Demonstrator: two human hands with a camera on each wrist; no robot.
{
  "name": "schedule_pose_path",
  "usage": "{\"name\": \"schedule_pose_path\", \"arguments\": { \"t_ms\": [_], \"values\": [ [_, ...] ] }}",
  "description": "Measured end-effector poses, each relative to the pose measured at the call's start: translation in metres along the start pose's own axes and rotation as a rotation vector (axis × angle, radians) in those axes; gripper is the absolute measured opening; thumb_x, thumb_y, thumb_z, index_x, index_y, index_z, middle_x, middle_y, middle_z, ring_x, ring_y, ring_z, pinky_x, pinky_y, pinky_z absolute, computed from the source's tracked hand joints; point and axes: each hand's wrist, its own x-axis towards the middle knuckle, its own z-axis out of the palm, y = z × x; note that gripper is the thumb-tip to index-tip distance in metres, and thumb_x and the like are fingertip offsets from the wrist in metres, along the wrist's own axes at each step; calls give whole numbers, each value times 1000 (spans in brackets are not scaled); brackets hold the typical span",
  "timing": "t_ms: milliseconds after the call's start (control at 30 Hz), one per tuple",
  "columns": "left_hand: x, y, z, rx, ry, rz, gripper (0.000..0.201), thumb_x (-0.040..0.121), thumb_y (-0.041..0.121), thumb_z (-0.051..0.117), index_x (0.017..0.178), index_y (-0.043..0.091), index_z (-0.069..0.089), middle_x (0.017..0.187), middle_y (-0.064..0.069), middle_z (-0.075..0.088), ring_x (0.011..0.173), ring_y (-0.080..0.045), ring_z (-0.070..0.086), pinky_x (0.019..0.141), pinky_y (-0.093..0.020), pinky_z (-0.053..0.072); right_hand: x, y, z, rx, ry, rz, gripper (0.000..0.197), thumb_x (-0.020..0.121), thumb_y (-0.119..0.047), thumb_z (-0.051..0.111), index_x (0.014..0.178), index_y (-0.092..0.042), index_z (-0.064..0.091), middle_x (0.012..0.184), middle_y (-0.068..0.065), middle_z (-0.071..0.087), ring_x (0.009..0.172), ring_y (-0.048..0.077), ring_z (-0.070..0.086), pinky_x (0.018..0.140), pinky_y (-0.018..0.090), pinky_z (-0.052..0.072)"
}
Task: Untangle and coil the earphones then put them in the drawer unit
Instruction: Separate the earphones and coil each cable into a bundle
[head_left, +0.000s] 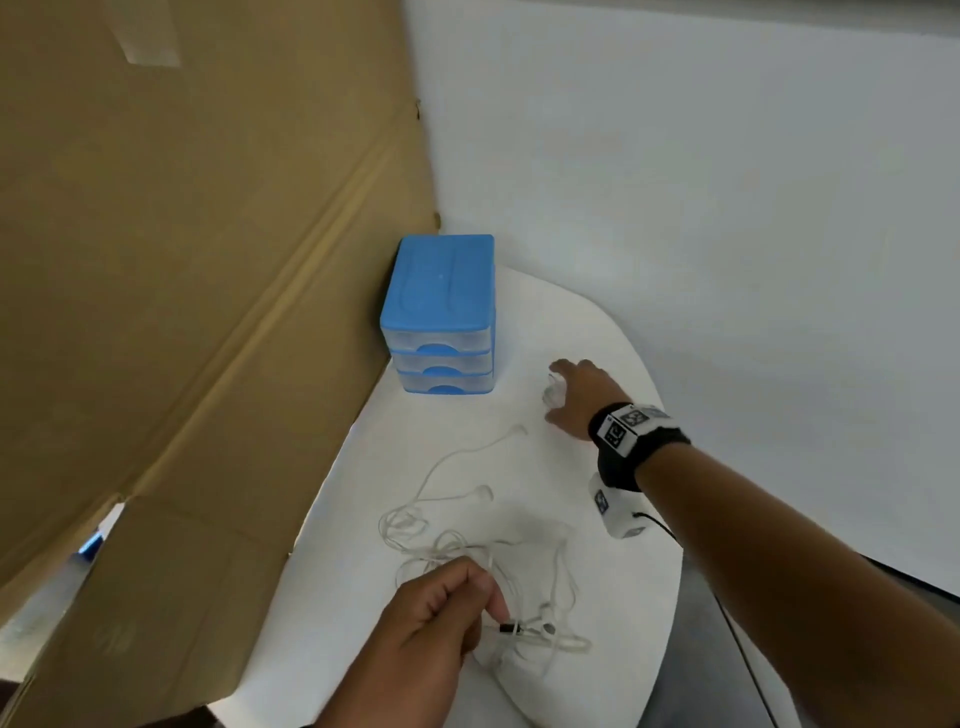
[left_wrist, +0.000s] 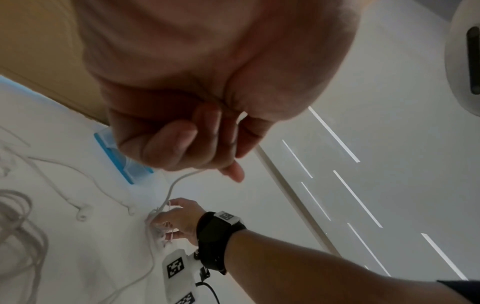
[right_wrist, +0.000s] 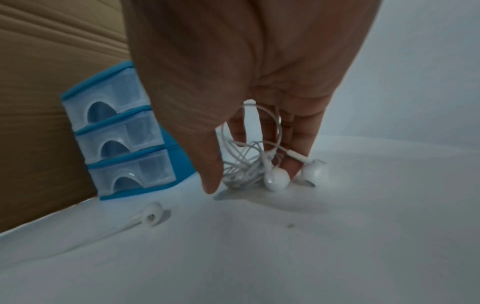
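Two hands (head_left: 436, 613) (head_left: 576, 400) on white earphone cables (head_left: 467, 551), beside blue drawer unit (head_left: 439, 317).

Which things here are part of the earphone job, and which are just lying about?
Part of the job:
- tangled earphones, pinched by the left hand
- bundled earphones under the right hand
- drawer unit, all drawers shut
- table

Just there:
- cardboard
- wall
- wrist camera
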Motion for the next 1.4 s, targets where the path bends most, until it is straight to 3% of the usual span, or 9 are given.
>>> {"name": "schedule_pose_path", "arguments": {
  "t_ms": [167, 400, 500, 633, 733, 867, 1100, 1267, 1400],
  "values": [
    [1, 0, 3, -46, -16, 2, 38, 100, 14, 46, 66, 11, 62, 46, 7, 34, 41, -6, 28, 43, -17, 24, -12, 17, 13, 238, 63, -2, 109, 74, -31, 82, 154, -29, 8, 156, 11, 22, 140, 31, 34, 113, 42, 34],
    [-14, -15, 0, -24, 4, 44, 36, 100, 15, 49, 70, 10, 68, 47, 1, 41, 44, -10, 35, 46, -20, 28, -52, 58, 23, 442, 148, 127, 111, 70, -30, 85, 153, -25, 12, 154, 9, 28, 138, 26, 38, 111, 43, 38],
    [-16, -27, -3, 7, 24, 41, 35, 100, 11, 48, 73, 14, 71, 48, -1, 46, 46, -11, 40, 49, -19, 32, -78, 54, 26, 446, 238, 136, 82, 79, -31, 77, 147, -22, 31, 148, 8, 40, 132, 25, 46, 108, 41, 41],
    [-12, -31, 1, 33, 14, 8, 28, 101, 9, 43, 86, 7, 67, 51, -6, 54, 46, -14, 45, 48, -19, 36, -130, 8, 37, 520, 413, -184, 21, 86, -23, 69, 107, -21, 65, 104, -4, 66, 95, 13, 63, 83, 32, 52],
    [-10, -25, 5, 41, 6, 1, 26, 102, 8, 42, 86, 3, 62, 53, -11, 58, 46, -17, 47, 46, -19, 37, -168, -25, 30, 643, 218, -321, 10, 87, -17, 66, 93, -22, 71, 83, -11, 69, 79, 0, 63, 70, 17, 47],
    [-11, -12, 4, -27, -21, -1, 34, 100, 12, 45, 71, 7, 62, 51, -11, 53, 44, -17, 44, 47, -22, 35, -206, -46, 20, 823, -253, -507, 22, 91, -11, 59, 109, -18, 70, 90, -5, 70, 94, 4, 64, 94, 23, 47],
    [-22, 9, -13, -459, 15, -15, 29, 77, 30, 64, 77, 4, 75, 66, -8, 61, 50, -15, 53, 46, -25, 43, -200, -31, 7, 1002, -87, -349, 11, 88, -5, 68, 88, -12, 76, 67, -7, 67, 56, 10, 58, 58, 26, 50],
    [-18, 19, -9, -580, -9, 159, 60, 49, 43, 92, 93, 5, 78, 94, -15, 75, 82, -20, 73, 70, -26, 59, -222, -45, 21, 642, 13, -474, 14, 92, -24, 65, 85, -18, 76, 63, -20, 64, 56, 1, 52, 59, 19, 44],
    [-10, 26, -4, -487, 226, 331, 18, 84, 14, 65, 96, 4, 75, 100, -14, 76, 98, -26, 72, 85, -28, 58, -266, -67, 9, 474, -129, -655, 22, 97, -32, 55, 84, -21, 68, 69, -4, 67, 60, 4, 59, 63, 20, 47]
  ]
}}
